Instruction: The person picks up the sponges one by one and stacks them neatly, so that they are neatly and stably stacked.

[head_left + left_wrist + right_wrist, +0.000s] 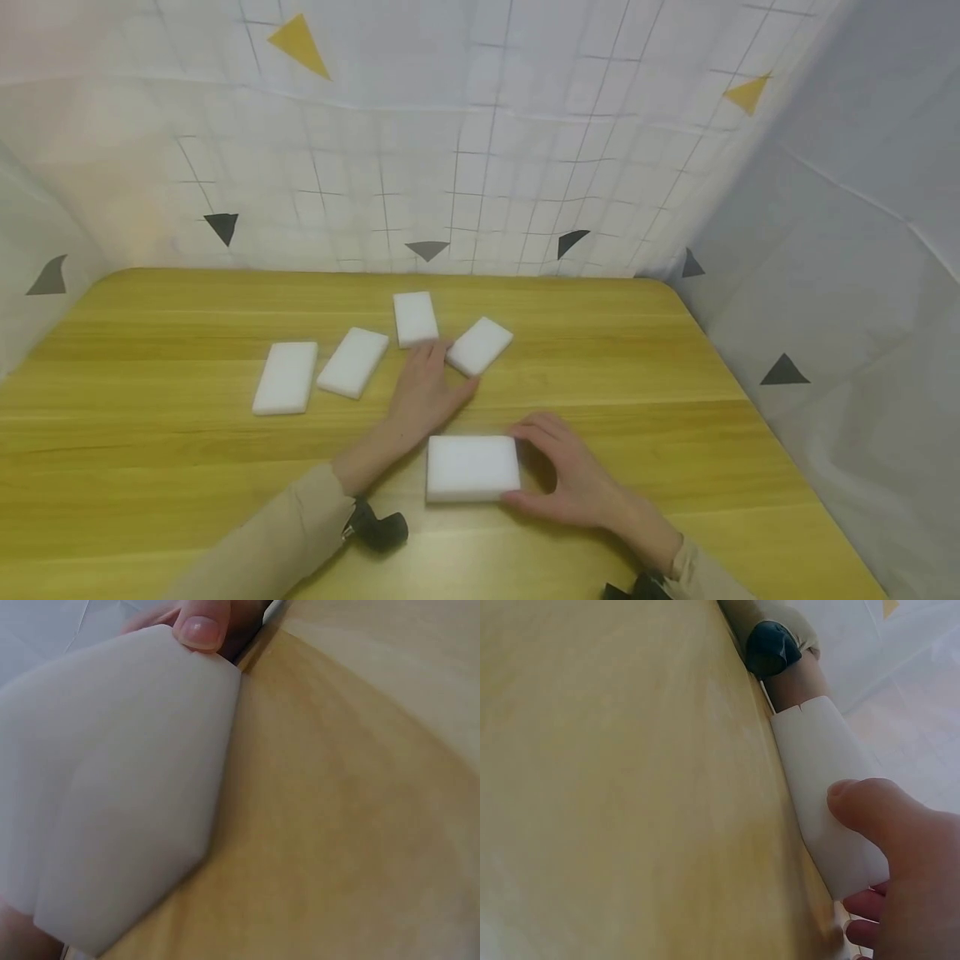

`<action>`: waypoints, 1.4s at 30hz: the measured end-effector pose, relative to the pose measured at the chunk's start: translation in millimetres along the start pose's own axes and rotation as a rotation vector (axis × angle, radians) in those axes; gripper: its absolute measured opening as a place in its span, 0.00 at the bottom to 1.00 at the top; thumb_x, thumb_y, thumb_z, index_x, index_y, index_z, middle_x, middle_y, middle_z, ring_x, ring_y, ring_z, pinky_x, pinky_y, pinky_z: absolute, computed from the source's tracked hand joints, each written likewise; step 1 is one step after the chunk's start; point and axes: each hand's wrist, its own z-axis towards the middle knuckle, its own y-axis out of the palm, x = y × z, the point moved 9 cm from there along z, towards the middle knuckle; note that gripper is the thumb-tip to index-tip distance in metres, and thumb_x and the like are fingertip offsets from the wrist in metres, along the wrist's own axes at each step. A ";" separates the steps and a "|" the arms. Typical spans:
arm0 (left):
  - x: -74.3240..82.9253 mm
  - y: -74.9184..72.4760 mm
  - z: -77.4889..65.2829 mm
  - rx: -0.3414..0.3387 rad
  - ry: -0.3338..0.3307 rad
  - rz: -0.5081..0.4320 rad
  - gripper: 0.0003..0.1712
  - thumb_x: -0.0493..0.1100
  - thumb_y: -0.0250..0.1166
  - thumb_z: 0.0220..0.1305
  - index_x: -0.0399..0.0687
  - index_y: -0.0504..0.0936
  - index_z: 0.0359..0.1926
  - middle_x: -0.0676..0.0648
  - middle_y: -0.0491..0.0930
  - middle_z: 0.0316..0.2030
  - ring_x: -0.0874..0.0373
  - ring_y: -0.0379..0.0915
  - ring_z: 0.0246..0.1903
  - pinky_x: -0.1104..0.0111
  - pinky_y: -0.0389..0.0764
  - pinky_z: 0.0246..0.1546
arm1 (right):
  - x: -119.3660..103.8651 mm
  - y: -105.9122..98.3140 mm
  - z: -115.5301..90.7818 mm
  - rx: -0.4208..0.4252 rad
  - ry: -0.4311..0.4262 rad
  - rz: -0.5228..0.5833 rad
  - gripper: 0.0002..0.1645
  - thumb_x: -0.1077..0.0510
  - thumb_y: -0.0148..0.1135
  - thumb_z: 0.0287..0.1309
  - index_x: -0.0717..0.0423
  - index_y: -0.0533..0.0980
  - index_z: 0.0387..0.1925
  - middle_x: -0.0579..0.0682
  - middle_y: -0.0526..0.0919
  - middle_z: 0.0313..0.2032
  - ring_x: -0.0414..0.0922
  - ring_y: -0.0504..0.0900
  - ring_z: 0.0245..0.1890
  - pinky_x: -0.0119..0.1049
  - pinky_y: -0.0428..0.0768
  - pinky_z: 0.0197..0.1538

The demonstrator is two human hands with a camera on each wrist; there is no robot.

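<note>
Near the middle front of the table lies a white foam block (472,467), like a melamine sponge. My right hand (573,475) holds its right end, thumb on the near edge and fingers at the far edge. In the right wrist view the thumb (855,799) presses against the block's (817,772) side. Farther back, my left hand (423,392) reaches out with fingers fairly straight and thumb spread. Its fingertips lie between two more white blocks, one at the back (416,317) and a slanted one (480,346) to the right, with the thumb tip close by the slanted one's near corner.
Two other white blocks, one slanted (353,362) and one nearly straight (286,377), lie left of the left hand. The wooden table (637,350) ends at a white cloth backdrop (525,167) with grid lines and triangles. Dark wrist cameras (378,527) sit on both sleeves.
</note>
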 end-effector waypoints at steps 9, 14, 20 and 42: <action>0.0 -0.8 -3.6 0.007 0.019 0.014 0.37 0.53 0.73 0.54 0.34 0.76 0.59 0.37 0.75 0.55 0.43 0.69 0.58 0.54 0.76 0.61 | 0.5 0.1 0.3 -0.010 0.001 0.009 0.39 0.38 0.77 0.46 0.48 0.75 0.58 0.42 0.79 0.52 0.41 0.75 0.54 0.40 0.78 0.59; -2.6 -0.3 -7.4 -0.018 0.010 -0.001 0.38 0.52 0.73 0.54 0.35 0.75 0.60 0.37 0.73 0.58 0.43 0.67 0.61 0.54 0.74 0.64 | 0.5 -0.4 -1.1 0.003 -0.018 0.001 0.40 0.38 0.77 0.46 0.47 0.75 0.59 0.40 0.78 0.53 0.40 0.74 0.54 0.39 0.78 0.59; -11.7 -3.3 -15.2 -0.071 -0.045 -0.025 0.40 0.54 0.70 0.56 0.37 0.72 0.65 0.36 0.73 0.61 0.42 0.65 0.65 0.51 0.71 0.67 | 0.3 2.8 -1.2 -0.017 -0.009 0.006 0.39 0.39 0.77 0.47 0.48 0.75 0.58 0.42 0.78 0.53 0.41 0.74 0.54 0.40 0.77 0.59; -22.5 -46.5 -55.2 0.020 0.051 -0.028 0.36 0.48 0.74 0.50 0.36 0.76 0.59 0.37 0.76 0.55 0.42 0.69 0.58 0.49 0.75 0.60 | -0.5 -0.9 -3.5 -0.004 -0.023 0.015 0.39 0.38 0.76 0.47 0.46 0.74 0.59 0.40 0.77 0.53 0.39 0.73 0.54 0.38 0.78 0.57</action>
